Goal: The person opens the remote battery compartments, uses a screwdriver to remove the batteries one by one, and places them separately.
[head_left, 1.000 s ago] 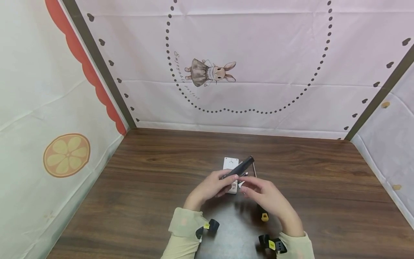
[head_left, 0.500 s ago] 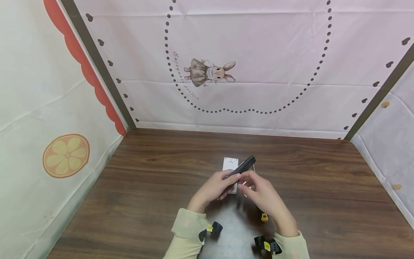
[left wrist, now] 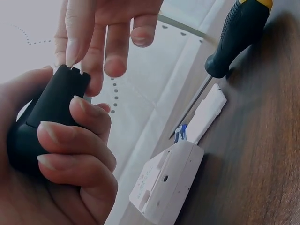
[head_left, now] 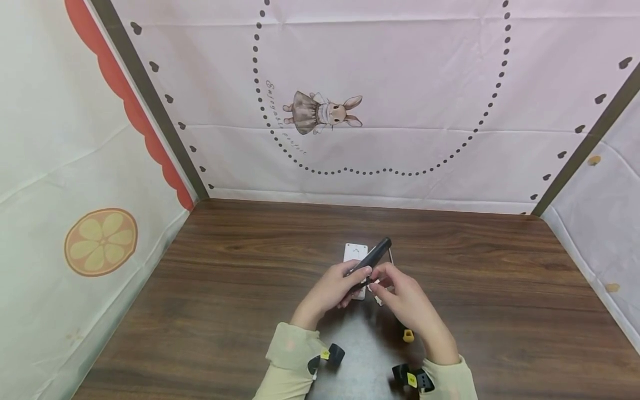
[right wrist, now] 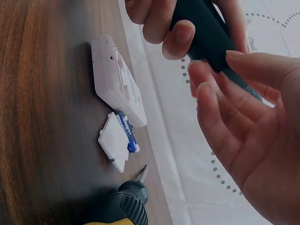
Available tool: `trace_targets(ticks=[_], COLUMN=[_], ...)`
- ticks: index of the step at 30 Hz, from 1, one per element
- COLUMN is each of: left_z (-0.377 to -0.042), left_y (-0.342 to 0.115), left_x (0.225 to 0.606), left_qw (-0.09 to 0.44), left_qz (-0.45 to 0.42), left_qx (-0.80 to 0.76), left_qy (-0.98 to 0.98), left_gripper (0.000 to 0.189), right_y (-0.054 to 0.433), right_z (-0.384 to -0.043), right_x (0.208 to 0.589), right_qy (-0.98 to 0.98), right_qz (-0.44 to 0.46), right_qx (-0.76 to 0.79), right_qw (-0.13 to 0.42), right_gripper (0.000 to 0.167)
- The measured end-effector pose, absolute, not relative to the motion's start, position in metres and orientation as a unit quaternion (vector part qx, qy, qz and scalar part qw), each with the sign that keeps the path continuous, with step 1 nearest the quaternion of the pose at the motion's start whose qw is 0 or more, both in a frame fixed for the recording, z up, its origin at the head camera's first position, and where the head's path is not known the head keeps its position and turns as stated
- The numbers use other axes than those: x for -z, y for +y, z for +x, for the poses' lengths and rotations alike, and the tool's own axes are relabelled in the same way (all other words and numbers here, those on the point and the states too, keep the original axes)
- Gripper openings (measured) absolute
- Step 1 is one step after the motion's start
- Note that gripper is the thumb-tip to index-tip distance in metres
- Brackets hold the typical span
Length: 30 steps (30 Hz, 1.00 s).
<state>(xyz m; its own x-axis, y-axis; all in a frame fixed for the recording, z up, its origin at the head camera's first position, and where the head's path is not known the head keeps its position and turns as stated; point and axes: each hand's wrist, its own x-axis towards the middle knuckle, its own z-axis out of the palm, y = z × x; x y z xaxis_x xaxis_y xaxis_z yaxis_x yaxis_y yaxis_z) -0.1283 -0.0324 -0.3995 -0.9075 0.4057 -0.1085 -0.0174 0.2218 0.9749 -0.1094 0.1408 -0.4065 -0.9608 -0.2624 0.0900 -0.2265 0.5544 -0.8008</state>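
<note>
My left hand [head_left: 325, 291] grips a black, elongated handheld device [head_left: 376, 254], fingers wrapped round its body in the left wrist view. Its far end points up and away over the table. At the notched near end [left wrist: 75, 72], the thumb and fingertips of my right hand [head_left: 410, 300] pinch it from both sides. Below lies a white plastic box [right wrist: 110, 75], partly covered by the hands in the head view. A loose white cover [right wrist: 115, 140] and a blue battery [right wrist: 126, 131] lie beside this box.
A screwdriver [left wrist: 243, 37] with a black and yellow handle lies right of the box, largely behind my right hand in the head view. The wooden table [head_left: 240, 300] meets white printed cloth walls [head_left: 425, 111] at the back and both sides.
My right hand has moved left and closed in on the device's near end. The device has shifted slightly in my left hand. The white box stays put.
</note>
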Motion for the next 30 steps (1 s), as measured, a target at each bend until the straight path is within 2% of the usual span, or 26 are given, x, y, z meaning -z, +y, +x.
trace_targets(ticks=[7, 16, 23, 30], left_z=[-0.138, -0.141, -0.142, -0.138], left_y=[-0.032, -0.035, -0.035, -0.035], left_x=[0.423, 0.426, 0.429, 0.423], left_qw=[0.176, 0.163, 0.162, 0.188], left_qz=[0.123, 0.120, 0.132, 0.133], left_qx=[-0.613, -0.594, -0.593, -0.611], left_qy=[0.760, 0.779, 0.778, 0.758], left_gripper=[0.037, 0.041, 0.034, 0.029], right_y=[0.140, 0.141, 0.145, 0.145], right_z=[-0.109, -0.109, -0.108, -0.108], right_x=[0.407, 0.406, 0.405, 0.405], right_qy=[0.883, 0.888, 0.890, 0.881], right_qz=[-0.140, -0.151, -0.152, -0.154], right_qx=[0.448, 0.432, 0.423, 0.437], right_qw=[0.015, -0.032, -0.076, -0.095], right_gripper=[0.024, 0.018, 0.014, 0.014])
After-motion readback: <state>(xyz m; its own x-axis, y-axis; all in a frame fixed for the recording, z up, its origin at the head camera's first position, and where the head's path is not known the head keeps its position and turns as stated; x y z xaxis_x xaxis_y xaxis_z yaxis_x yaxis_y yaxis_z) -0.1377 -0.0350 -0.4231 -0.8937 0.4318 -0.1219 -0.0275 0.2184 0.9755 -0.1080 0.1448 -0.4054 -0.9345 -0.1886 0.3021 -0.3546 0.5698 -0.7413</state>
